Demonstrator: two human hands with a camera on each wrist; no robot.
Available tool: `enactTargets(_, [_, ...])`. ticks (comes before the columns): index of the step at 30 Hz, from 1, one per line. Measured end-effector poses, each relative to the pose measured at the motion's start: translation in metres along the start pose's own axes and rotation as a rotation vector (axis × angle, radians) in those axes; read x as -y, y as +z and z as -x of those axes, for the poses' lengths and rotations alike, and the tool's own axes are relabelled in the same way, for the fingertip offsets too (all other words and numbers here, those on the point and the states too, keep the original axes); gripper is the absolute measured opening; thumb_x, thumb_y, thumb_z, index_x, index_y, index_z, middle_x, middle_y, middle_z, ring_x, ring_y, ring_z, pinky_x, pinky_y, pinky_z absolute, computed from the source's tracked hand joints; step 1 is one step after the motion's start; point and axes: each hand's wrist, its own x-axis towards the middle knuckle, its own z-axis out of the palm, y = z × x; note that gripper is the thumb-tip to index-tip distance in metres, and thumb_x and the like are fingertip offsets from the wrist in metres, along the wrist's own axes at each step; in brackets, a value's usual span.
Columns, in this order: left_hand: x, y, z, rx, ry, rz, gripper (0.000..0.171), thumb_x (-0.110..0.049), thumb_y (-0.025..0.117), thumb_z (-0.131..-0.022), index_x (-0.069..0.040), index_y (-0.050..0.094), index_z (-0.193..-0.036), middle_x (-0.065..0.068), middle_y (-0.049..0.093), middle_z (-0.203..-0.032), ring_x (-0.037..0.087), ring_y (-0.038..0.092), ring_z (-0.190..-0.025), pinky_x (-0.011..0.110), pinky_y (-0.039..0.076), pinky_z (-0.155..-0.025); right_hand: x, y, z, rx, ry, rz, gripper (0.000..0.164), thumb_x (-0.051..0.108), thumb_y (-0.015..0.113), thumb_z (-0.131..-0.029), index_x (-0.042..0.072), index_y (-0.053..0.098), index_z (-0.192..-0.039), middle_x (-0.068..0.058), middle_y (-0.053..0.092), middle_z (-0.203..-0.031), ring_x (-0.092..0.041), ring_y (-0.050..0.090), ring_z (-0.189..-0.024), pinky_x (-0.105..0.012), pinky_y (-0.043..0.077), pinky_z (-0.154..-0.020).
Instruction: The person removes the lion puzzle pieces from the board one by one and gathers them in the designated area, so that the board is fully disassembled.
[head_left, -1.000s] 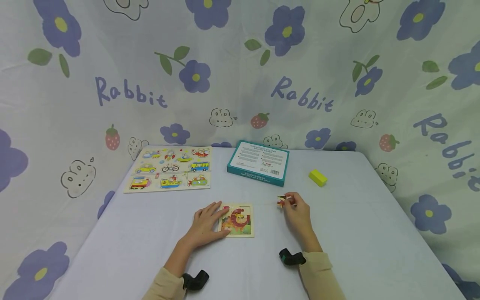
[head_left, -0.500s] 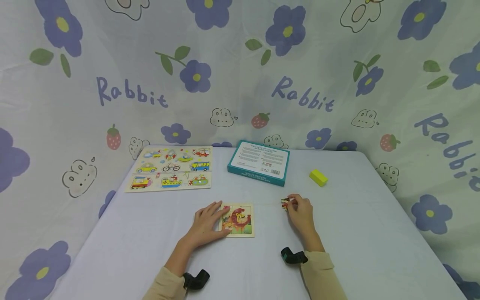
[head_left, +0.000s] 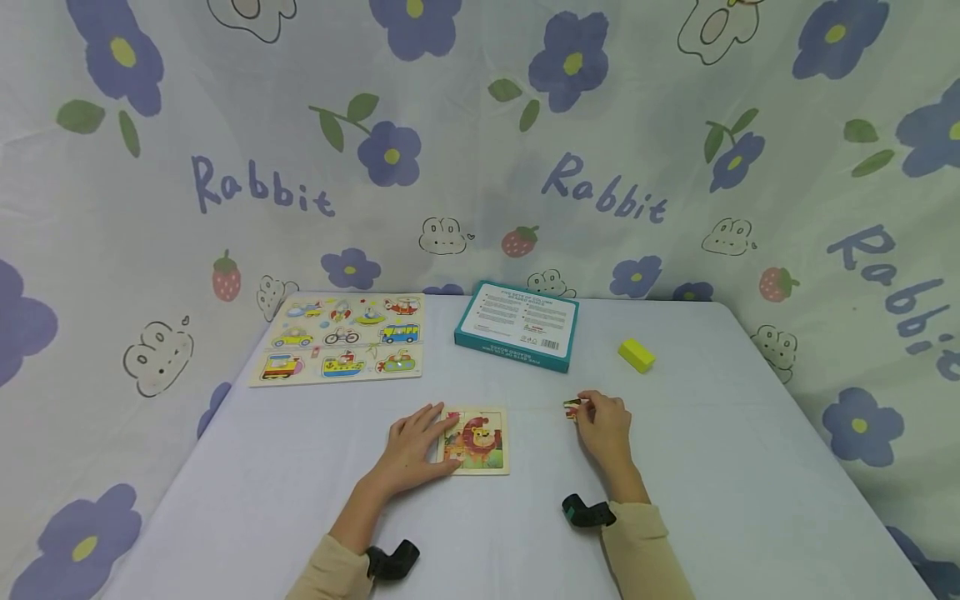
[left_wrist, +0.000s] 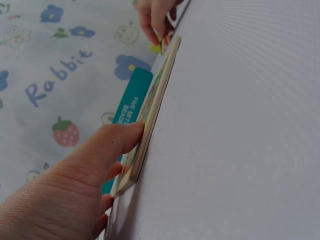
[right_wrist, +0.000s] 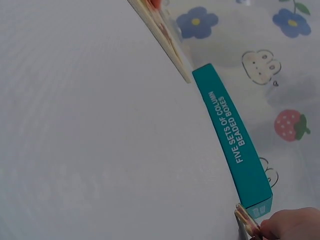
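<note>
A small square puzzle (head_left: pixel 480 458) with a lion picture in a pale wooden frame lies on the white table. My left hand (head_left: pixel 411 450) rests spread over its left side, thumb near the front edge and fingers reaching to the back. The left wrist view has the thumb (left_wrist: pixel 127 134) on top of the frame, the other fingertips partly hidden. To the right of the puzzle, my right hand (head_left: pixel 603 429) pinches a small colourful puzzle piece (head_left: pixel 572 409) between thumb and fingers. In the right wrist view the piece (right_wrist: pixel 246 220) is tilted, low over the cloth.
A teal box (head_left: pixel 517 325) with a white printed back lies behind the puzzle. At the back left is a vehicle picture board (head_left: pixel 345 337). A yellow block (head_left: pixel 636 356) sits beyond my right hand. A patterned curtain (head_left: pixel 450 183) hangs along the table's far edge.
My right hand has drawn slightly right and toward me with the puzzle piece, which is now turned a little differently. The left hand and the lion puzzle have stayed put.
</note>
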Motion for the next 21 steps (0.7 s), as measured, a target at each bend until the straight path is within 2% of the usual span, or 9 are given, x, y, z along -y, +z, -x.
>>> enactTargets(9, [0.0007,0.0005,-0.0002,0.009,0.0,-0.003,0.074,-0.056,0.062,-0.076,-0.024,0.041,-0.139,0.005,0.027,-0.148,0.025,0.018,-0.136,0.051,0.015,-0.101,-0.0019,0.0017,0.0,-0.013,0.025,0.027,0.016,0.008,0.06,-0.082,0.004,0.067,-0.095,-0.006,0.06,-0.074,-0.028,0.048,-0.078,-0.04,0.033,-0.067])
enactTargets(21, [0.0024,0.002,-0.0002,0.011,-0.001,-0.005,0.073,-0.058,0.061,-0.077,-0.024,0.042,-0.139,0.004,0.028,-0.148,0.024,0.018,-0.136,0.052,0.016,-0.101,-0.0023,0.0007,0.0,-0.012,0.017,0.034,0.014,0.009,0.059,-0.083,0.004,0.067,-0.093,-0.007,0.06,-0.073,-0.027,0.047,-0.074,-0.039,0.033,-0.064])
